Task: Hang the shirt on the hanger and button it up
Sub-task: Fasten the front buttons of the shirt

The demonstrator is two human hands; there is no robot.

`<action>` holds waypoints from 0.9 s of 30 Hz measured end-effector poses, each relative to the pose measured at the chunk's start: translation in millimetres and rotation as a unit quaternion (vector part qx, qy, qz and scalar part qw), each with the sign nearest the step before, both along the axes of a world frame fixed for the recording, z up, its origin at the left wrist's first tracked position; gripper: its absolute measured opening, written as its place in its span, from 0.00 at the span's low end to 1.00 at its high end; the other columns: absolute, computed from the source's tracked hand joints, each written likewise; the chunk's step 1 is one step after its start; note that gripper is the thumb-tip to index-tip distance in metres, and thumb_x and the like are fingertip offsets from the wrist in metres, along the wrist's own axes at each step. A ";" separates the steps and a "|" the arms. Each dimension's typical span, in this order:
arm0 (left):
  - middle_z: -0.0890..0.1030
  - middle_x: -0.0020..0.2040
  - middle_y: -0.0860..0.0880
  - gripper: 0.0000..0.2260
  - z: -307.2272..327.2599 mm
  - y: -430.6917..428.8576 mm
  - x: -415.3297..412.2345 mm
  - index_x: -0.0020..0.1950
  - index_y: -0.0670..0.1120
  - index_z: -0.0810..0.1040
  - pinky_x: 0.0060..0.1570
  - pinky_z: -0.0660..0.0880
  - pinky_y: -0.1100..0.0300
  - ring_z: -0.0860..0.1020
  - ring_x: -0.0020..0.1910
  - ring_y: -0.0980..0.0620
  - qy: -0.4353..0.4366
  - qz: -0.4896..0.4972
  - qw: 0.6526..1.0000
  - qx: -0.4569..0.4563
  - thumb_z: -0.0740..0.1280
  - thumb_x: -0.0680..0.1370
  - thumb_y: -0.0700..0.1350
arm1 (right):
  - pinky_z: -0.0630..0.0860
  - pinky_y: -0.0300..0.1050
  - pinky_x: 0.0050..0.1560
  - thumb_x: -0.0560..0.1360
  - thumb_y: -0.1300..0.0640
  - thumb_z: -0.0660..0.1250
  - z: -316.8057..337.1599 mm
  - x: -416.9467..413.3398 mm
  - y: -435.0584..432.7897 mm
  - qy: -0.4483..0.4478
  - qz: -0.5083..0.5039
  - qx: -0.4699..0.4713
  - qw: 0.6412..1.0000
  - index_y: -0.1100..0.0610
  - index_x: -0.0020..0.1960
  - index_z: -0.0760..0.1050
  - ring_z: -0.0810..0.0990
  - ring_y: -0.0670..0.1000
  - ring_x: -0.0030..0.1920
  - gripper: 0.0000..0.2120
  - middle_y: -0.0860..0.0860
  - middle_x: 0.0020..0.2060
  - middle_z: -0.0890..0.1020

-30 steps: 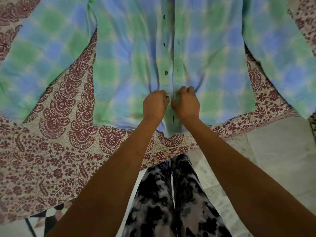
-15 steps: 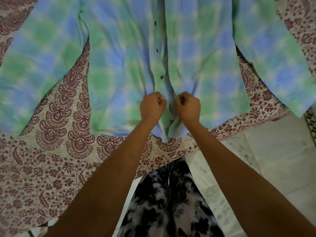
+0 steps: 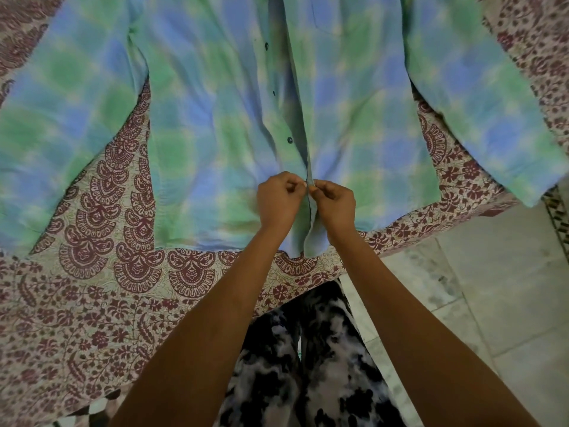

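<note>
Crinkled blue-green check shirt [image 3: 215, 118] lies flat on a paisley bedspread [image 3: 92, 272]. Left grip [image 3: 278, 204] and right grip [image 3: 335, 206] each pinch its front edges, fingertips now meeting, apart before. Round dark button [image 3: 289, 139] just beyond them. Hem lies under the wrists; tiled floor [image 3: 492, 288] right of the right grip.

A cream cover [image 3: 92, 303] printed with maroon paisley fans and flowers is lying spread across the surface, its near edge hanging toward the viewer. Pale marbled floor tiles [image 3: 492, 288] are showing at lower right. Black-and-white mottled trousers [image 3: 308, 365] are standing just beside the cover's edge. A dark patterned strip [image 3: 558, 217] is running along the right border.
</note>
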State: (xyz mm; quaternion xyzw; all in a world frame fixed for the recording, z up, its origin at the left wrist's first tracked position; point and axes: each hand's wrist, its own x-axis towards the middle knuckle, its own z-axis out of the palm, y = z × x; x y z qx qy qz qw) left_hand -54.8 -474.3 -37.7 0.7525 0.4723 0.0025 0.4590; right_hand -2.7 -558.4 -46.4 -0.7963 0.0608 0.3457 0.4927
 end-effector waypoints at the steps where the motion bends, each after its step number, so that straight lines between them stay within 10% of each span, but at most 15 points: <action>1: 0.84 0.40 0.44 0.05 1.5 -0.1 0.5 0.43 0.41 0.82 0.41 0.73 0.64 0.81 0.40 0.50 -0.001 -0.001 1.000 -0.003 0.68 0.73 0.41 | 0.75 0.32 0.42 0.74 0.63 0.66 -1.0 0.2 0.1 0.001 -0.001 0.002 1.000 0.62 0.50 0.81 0.79 0.48 0.42 0.08 0.53 0.41 0.82; 9: 0.84 0.43 0.43 0.06 4.0 3.3 5.3 0.45 0.41 0.83 0.44 0.75 0.61 0.82 0.43 0.48 0.045 0.015 0.999 -0.013 0.67 0.74 0.41 | 0.75 0.27 0.42 0.74 0.66 0.66 -3.5 2.2 1.4 0.038 -0.013 0.023 0.999 0.64 0.52 0.80 0.79 0.45 0.41 0.09 0.54 0.44 0.82; 16: 0.84 0.43 0.41 0.05 4.3 6.6 7.0 0.45 0.40 0.83 0.49 0.79 0.54 0.82 0.43 0.46 0.047 0.043 0.997 -0.049 0.68 0.73 0.38 | 0.76 0.48 0.45 0.75 0.63 0.64 1.6 6.6 -0.8 0.060 0.021 0.043 0.997 0.57 0.43 0.81 0.77 0.51 0.37 0.07 0.58 0.34 0.81; 27: 0.82 0.41 0.40 0.07 7.8 11.2 8.2 0.43 0.39 0.83 0.50 0.79 0.45 0.82 0.44 0.40 0.034 0.114 0.980 -0.159 0.65 0.73 0.36 | 0.76 0.33 0.48 0.71 0.65 0.70 -0.3 6.6 5.3 -0.027 0.064 0.007 0.998 0.62 0.46 0.80 0.79 0.47 0.38 0.04 0.53 0.39 0.81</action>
